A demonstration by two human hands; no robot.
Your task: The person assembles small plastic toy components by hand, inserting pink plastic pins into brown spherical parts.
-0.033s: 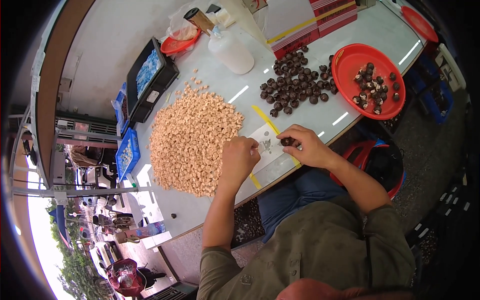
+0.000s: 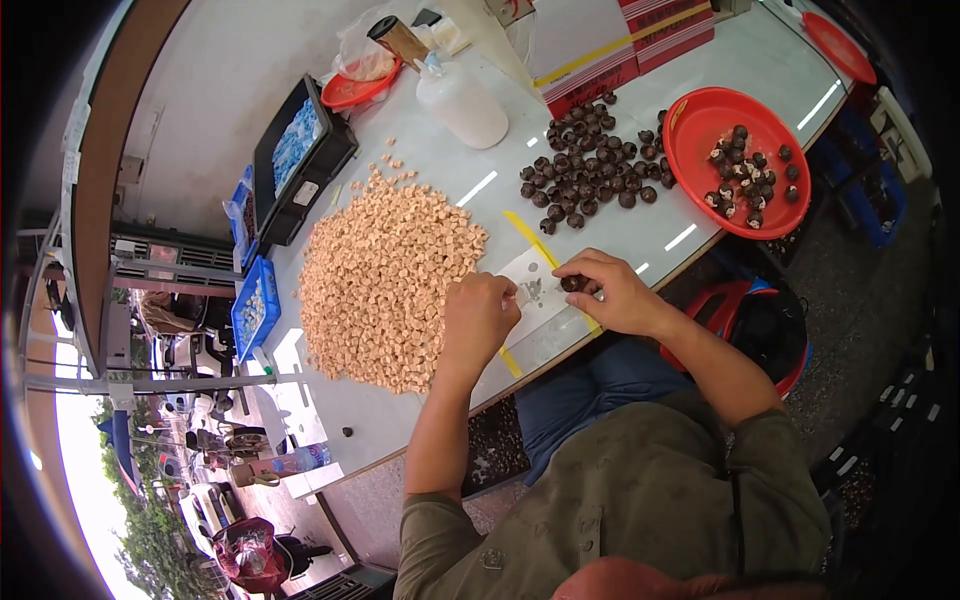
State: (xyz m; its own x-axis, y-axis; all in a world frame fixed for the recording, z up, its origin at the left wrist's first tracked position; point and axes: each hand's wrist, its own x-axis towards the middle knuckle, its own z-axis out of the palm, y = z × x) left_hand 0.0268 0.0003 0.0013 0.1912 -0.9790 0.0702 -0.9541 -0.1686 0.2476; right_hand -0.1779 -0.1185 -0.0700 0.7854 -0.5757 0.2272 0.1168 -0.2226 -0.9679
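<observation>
The right hand point(image 2: 615, 295) pinches a dark nut point(image 2: 573, 284) at bench point(image 2: 600, 225) centre; the left hand point(image 2: 480, 315) is clenched, contents hidden. Red-and-white boxes point(image 2: 640, 40) sit at 12 o'clock, a blue-filled black tray point(image 2: 300, 160) at 10.

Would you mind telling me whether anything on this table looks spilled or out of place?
A few tan pieces lie scattered beyond the big tan heap, toward the black tray. One small dark piece sits alone near the table's near edge, far from the dark round pieces.
</observation>
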